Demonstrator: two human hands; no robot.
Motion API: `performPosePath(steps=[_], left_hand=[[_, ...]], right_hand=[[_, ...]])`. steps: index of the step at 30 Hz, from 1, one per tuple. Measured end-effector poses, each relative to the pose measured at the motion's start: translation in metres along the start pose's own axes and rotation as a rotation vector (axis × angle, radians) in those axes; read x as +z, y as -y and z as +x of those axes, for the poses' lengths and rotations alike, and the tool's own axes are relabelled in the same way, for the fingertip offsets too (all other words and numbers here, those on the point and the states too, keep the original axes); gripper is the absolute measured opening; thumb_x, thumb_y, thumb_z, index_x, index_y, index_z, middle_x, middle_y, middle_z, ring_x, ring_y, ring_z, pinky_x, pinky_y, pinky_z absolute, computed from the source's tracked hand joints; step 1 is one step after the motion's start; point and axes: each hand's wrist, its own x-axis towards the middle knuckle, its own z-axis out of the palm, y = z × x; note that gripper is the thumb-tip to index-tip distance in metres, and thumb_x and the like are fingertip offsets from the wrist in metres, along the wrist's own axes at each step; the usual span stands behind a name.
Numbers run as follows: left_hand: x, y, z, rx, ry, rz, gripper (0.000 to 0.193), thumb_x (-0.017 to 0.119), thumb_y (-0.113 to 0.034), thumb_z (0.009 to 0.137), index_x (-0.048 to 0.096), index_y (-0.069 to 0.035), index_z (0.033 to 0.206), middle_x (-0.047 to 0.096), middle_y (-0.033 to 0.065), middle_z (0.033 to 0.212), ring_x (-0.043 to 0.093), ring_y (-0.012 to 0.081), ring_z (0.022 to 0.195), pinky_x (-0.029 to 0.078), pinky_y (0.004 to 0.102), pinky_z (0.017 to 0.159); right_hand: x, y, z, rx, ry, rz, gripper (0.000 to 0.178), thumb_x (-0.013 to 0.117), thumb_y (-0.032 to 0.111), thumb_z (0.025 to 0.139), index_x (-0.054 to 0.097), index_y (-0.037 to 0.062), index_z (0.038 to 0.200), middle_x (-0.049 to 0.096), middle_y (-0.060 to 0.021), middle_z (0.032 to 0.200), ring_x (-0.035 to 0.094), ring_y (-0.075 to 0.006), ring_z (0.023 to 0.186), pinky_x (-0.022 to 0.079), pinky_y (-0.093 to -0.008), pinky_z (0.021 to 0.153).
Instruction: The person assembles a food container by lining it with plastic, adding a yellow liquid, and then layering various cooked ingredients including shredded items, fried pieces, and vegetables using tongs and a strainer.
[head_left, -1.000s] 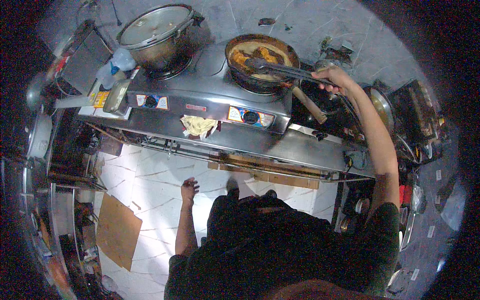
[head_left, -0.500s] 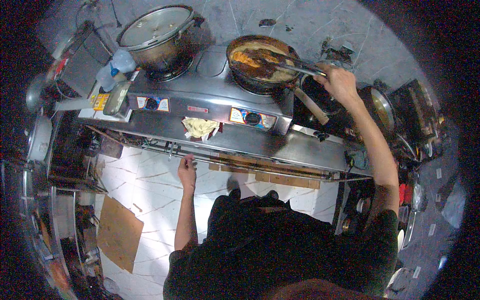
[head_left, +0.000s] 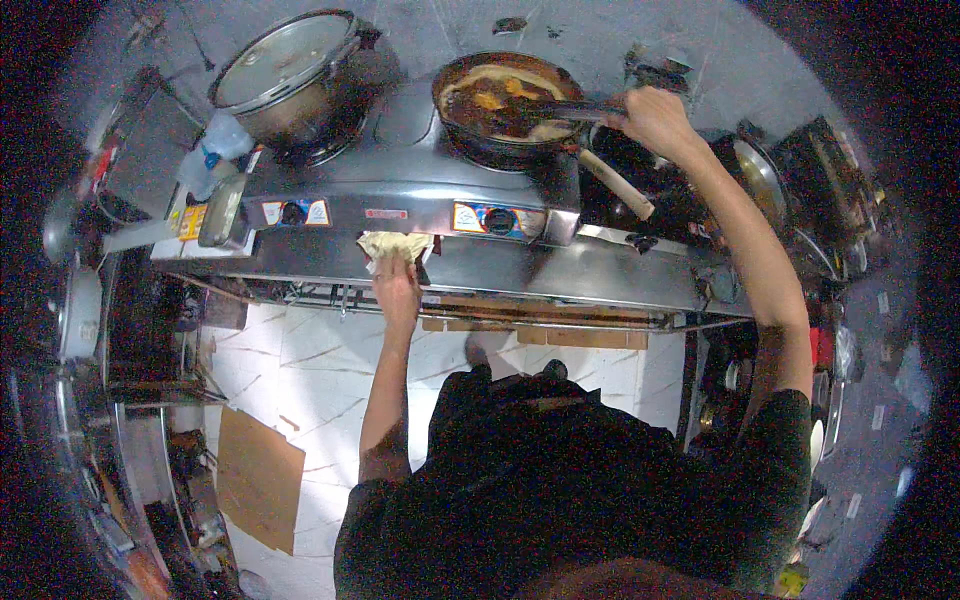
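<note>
Head view, landmark: the steel stove.

- Right hand: closed around the handle end of dark tongs, just right of the stove's right burner; tong tips reach into the pan.
- Frying pan: on the right burner, holding brownish-orange food; its wooden handle slants down to the right, free of the hand.
- Left hand: at the stove's front edge, fingers gripping a crumpled yellowish cloth that hangs below the control panel, between the two knobs.
- Lidded steel pot: on the left burner.
- Plastic bottle: on the surface just left of the stove.
- Cardboard sheet: on the tiled floor, well below the stove's front.
</note>
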Motion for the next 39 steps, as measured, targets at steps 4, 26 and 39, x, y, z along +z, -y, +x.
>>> performPosePath(steps=[4,26,39], left_hand=[[0.015,-0.006,-0.008,0.056,0.155,0.039,0.037,0.062,-0.018,0.076,0.053,-0.004,0.110,0.050,0.0158,0.114,0.047,0.0346,0.107,0.041,0.0424,0.088],[-0.068,-0.282,0.160,-0.526,0.944,-2.730,0.048,0.055,-0.039,0.083,0.049,0.000,0.111,0.055,0.0134,0.109,0.049,0.0244,0.103,0.038,0.0373,0.092],[-0.074,-0.375,0.118,-0.485,0.862,-2.502,0.043,0.055,-0.025,0.084,0.048,0.001,0.118,0.053,0.0135,0.119,0.050,0.0256,0.110,0.032,0.0393,0.102]], right_hand=[[-0.036,-0.003,-0.018,0.172,-0.008,0.082,0.041,0.058,0.047,0.077,0.067,0.0085,0.089,0.064,-0.0189,0.080,0.062,-0.0364,0.080,0.050,-0.0462,0.071],[-0.026,0.010,-0.080,0.237,-0.585,0.163,0.025,0.058,0.029,0.080,0.063,0.0107,0.095,0.064,-0.0147,0.072,0.063,-0.0303,0.065,0.051,-0.0414,0.055],[0.020,-0.059,-0.125,0.405,-0.321,1.166,0.026,0.060,0.025,0.071,0.066,0.0016,0.082,0.064,-0.0183,0.077,0.063,-0.0319,0.070,0.051,-0.0393,0.065]])
